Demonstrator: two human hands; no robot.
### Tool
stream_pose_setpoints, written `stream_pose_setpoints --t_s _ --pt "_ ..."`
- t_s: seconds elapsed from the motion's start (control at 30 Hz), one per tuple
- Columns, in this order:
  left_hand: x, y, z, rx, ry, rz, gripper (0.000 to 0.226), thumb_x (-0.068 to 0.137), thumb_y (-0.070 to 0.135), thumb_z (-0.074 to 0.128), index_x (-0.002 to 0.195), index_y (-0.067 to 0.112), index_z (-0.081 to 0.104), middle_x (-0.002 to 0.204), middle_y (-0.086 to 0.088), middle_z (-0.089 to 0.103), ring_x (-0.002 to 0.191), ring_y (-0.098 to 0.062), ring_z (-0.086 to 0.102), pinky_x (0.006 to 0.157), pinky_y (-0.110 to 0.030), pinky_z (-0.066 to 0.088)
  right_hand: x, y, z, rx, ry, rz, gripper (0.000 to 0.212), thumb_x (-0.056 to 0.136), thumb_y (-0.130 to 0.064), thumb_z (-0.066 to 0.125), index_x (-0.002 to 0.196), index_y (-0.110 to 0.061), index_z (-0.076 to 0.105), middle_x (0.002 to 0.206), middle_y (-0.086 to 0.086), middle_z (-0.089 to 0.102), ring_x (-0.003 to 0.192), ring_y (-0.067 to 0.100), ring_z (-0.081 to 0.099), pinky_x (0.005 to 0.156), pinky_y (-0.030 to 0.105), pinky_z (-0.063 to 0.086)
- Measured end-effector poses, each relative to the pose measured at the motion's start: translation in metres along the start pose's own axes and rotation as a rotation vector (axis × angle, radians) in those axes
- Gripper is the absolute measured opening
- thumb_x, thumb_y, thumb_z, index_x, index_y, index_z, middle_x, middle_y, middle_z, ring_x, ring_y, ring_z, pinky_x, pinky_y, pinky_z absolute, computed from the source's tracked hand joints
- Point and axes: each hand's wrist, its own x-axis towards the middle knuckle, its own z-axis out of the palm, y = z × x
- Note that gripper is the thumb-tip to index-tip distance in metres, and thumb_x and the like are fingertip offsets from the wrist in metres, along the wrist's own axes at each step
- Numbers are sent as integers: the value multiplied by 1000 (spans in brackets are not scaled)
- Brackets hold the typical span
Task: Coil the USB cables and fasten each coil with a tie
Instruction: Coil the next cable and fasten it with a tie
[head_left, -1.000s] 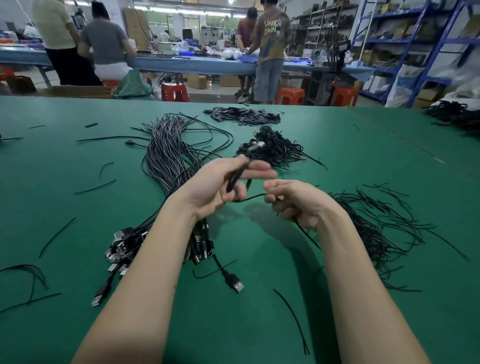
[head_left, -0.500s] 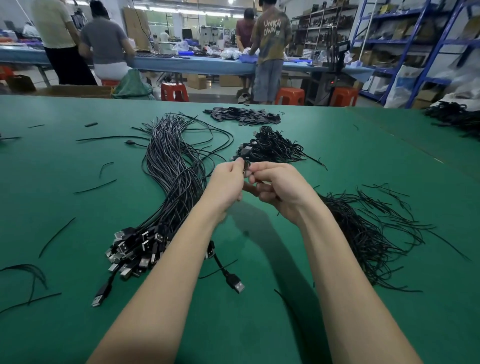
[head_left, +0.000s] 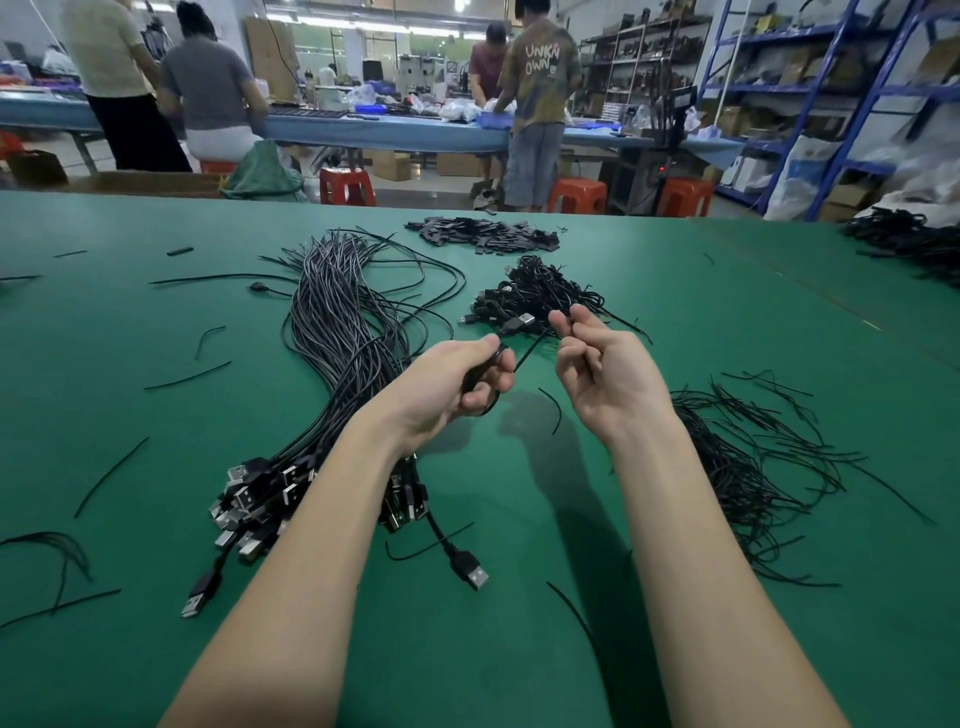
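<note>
Black cable coil (head_left: 480, 376) is sitting clamped in our left hand (head_left: 447, 384) above the worktop (head_left: 675, 312); our right hand (head_left: 605, 374) is pinching the tie (head_left: 535, 345). Loosening either grip, we are risking the loops springing apart.

- One view only, worn on the person's head, so no other view shares any part of the scene.
- It looks forward and down across the green table (head_left: 675, 322) from the near edge, with both forearms entering from the bottom of the frame.
- The left hand (head_left: 447, 387) and right hand (head_left: 605, 371) sit near the centre, close to the lens.
- The wide angle bends the scene: the table's far edge bows and the blue shelving (head_left: 841, 98) at the right leans.
- Beyond the table, the view faces a workshop, with a blue workbench (head_left: 395, 132) well away from the camera.
</note>
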Motion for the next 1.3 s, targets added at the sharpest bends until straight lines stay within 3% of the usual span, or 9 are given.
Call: stream_pose_setpoints --t_s 0.3,0.43,0.53,0.7,0.8,0.9,0.97,1.17,1.3 --pt "-5 24 -19 -682 75 262 35 110 27 28 82 17 47 61 9 36 53 -8 29 55 -20 33 5 0 -31 371 232 193 39 99 16 38 133 8 54 113 13 63 57 22 69 48 26 57" --pt "-7 21 -13 -566 30 196 34 109 27 29 83 16 48 59 10 33 50 -8 27 51 -20 31 5 10 -28 370 249 161 32 98 17 37 125 11 53 110 18 67 75 27 71 58 34 63" --pt "-5 14 -9 -164 -37 39 31 109 25 33 86 13 50 60 9 41 48 -7 33 47 -17 31 4 6 -22 330 215 59 24 99 17 34 106 9 56 99 17 66 82 25 70 64 31 63" --pt "0 -2 14 255 36 -120 37 110 23 28 93 3 54 79 -13 76 66 -23 73 49 -18 48 -2 2 2 -20 -33 -121 26 101 12 41 101 0 64 87 12 72 63 10 69 57 18 57" --pt "5 -6 14 123 192 -60 40 109 20 30 93 -1 61 80 -14 76 75 -25 76 63 -25 60 -12 8 16 -365 -286 -184 26 103 6 44 102 -5 67 88 6 77 57 7 65 60 21 58" --pt "5 -1 8 -143 275 33 39 109 19 35 82 5 60 62 -4 67 56 -15 65 53 -21 54 -20 14 17 -701 -571 -58 27 103 4 46 101 -9 70 97 7 76 59 10 65 59 24 59" --pt "5 6 0 -427 272 25 41 110 23 29 93 2 61 78 -10 73 69 -21 70 57 -24 57 -22 17 12 -961 -668 79 26 102 3 48 102 -9 71 102 9 74 62 12 68 61 24 59" --pt "2 11 -1 -652 171 -18 36 109 27 29 78 16 43 55 8 28 46 -9 31 53 -22 26 -12 21 -3 -1203 -461 158 27 96 8 49 87 -7 69 101 15 76 90 19 72 96 39 55" --pt "1 9 2 -711 -37 -23 37 108 28 33 72 19 39 55 10 23 45 -6 20 45 -20 24 -4 20 -6 -887 -315 56 15 98 -1 53 104 -5 66 108 16 70 92 21 67 78 32 56"
